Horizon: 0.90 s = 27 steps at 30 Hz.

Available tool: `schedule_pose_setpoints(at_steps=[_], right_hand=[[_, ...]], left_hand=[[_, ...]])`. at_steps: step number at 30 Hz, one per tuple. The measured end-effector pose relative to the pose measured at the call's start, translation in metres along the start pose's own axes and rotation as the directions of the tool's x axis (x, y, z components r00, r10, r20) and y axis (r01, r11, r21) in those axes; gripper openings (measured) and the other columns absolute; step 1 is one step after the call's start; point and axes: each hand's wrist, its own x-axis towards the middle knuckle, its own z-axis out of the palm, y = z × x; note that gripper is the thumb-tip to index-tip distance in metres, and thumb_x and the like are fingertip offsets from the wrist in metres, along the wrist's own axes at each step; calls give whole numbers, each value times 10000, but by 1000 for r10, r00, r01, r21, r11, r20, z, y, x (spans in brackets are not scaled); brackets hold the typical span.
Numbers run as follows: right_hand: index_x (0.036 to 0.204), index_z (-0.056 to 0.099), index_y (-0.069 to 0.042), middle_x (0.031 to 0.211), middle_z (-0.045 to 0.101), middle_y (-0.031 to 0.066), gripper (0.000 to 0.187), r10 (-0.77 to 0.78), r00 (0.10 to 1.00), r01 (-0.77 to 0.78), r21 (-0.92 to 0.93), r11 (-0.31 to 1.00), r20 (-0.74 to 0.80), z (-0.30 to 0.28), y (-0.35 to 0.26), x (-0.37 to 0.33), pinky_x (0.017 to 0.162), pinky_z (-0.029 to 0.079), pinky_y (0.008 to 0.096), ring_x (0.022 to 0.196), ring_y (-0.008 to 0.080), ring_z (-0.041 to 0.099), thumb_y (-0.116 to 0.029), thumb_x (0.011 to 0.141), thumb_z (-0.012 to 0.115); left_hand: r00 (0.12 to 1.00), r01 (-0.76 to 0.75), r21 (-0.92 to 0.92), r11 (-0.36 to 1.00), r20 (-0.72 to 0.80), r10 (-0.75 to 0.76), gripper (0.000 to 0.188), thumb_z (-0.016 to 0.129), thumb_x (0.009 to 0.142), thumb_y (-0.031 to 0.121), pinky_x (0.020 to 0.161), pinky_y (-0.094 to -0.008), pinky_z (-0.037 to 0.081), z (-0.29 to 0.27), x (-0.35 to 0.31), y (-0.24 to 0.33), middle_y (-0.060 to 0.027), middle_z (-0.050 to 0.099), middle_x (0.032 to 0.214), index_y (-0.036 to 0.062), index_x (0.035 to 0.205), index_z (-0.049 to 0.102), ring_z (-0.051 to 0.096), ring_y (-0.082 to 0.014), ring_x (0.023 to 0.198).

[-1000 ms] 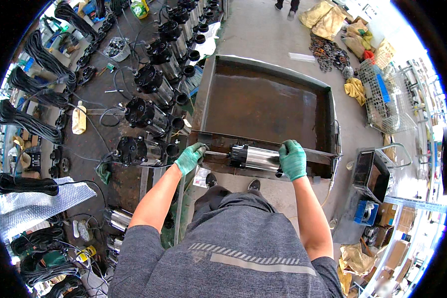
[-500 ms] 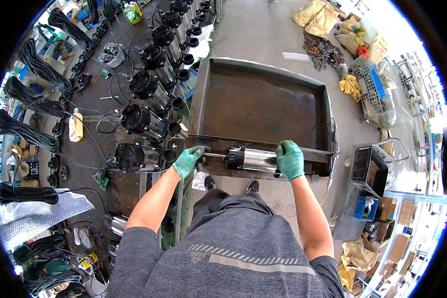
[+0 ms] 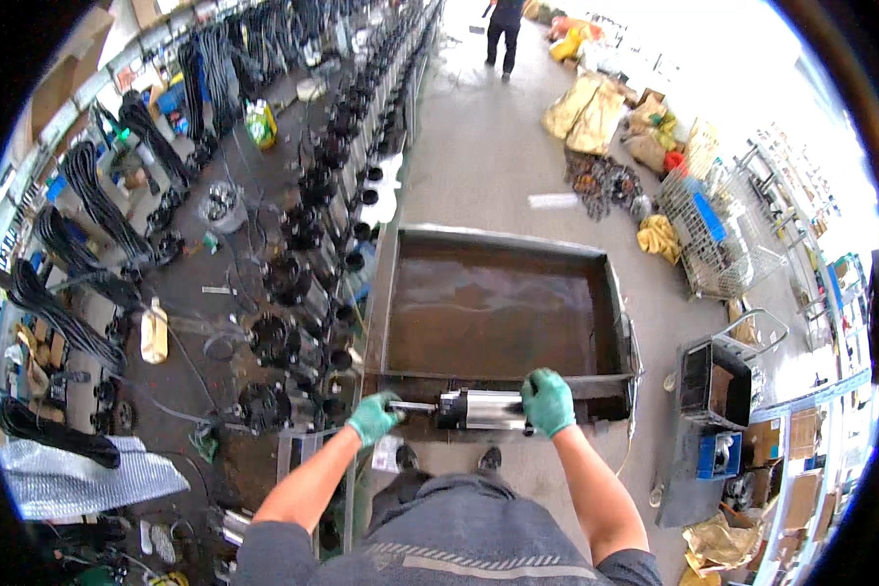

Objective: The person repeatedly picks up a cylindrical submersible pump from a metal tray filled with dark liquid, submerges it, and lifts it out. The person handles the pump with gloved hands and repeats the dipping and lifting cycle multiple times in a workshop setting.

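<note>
Head view: the left grip (image 3: 372,419), a green-gloved hand, has its fingers closed round the outer end of a thin metal rod (image 3: 417,405); the right grip (image 3: 550,402), in a matching glove, curls over the right end of a steel cylinder (image 3: 495,410), though how tightly it holds cannot be told; the cylinder lies on its side between the two grips, its black end toward the left grip and the rod running out of that end; below the grips is the near section of a rust-brown metal basin (image 3: 503,236), whose wider part reaches ahead of them; left of the left grip, a dark bench (image 3: 178,383) carries a row of black-and-steel units (image 3: 264,406), with a pale yellow bottle (image 3: 153,334) farther left; well right of the right grip sits an open black bin (image 3: 724,391), and far ahead is another person (image 3: 505,34) in dark trousers
</note>
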Motion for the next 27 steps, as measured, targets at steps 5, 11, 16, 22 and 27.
schedule_pose_setpoints(at_steps=[5, 11, 16, 22, 27], right_hand=[[906, 703, -52, 935, 697, 159, 161, 60, 997, -58, -43, 997, 52, -1, -7, 1, 841, 533, 481, 933, 384, 649, -197, 887, 636], [872, 671, -54, 927, 682, 162, 153, 81, 995, -76, -87, 993, 53, -3, -4, -3, 842, 524, 496, 939, 390, 642, -204, 884, 643], [865, 665, -66, 928, 681, 163, 147, 84, 992, -73, -123, 990, 89, -8, -12, 1, 827, 530, 490, 921, 389, 646, -211, 885, 646], [838, 667, -65, 878, 672, 166, 120, 59, 995, -48, -131, 990, 84, -10, -14, 0, 801, 532, 491, 879, 393, 646, -178, 865, 639], [850, 672, -73, 906, 684, 166, 140, 47, 993, -32, -139, 990, 106, -6, -11, 1, 821, 533, 494, 904, 391, 651, -207, 877, 639]], left_hand=[[993, 32, -524, 851, 111, 30, 585, 659, 1004, 266, 675, -284, 509, 3, -5, -31, -26, 651, 1034, 59, 1509, 447, 568, -102, 768], [959, 68, -189, 980, 282, -12, 501, 720, 960, 209, 672, -320, 503, -18, -2, -4, -35, 625, 915, 30, 1388, 528, 572, -132, 785], [979, -64, 17, 998, 194, 60, 411, 743, 919, 189, 867, -375, 535, -11, 11, -19, -147, 696, 1056, -38, 1230, 597, 653, -216, 959], [996, -22, -507, 862, 61, 61, 335, 692, 962, 143, 743, -350, 557, 5, -5, -10, -52, 712, 1012, 135, 1294, 648, 653, -147, 835], [927, 369, -862, 347, 369, -70, 279, 659, 1025, 263, 769, -311, 557, -5, -3, -11, -25, 705, 1079, 153, 1279, 691, 654, -135, 923]])
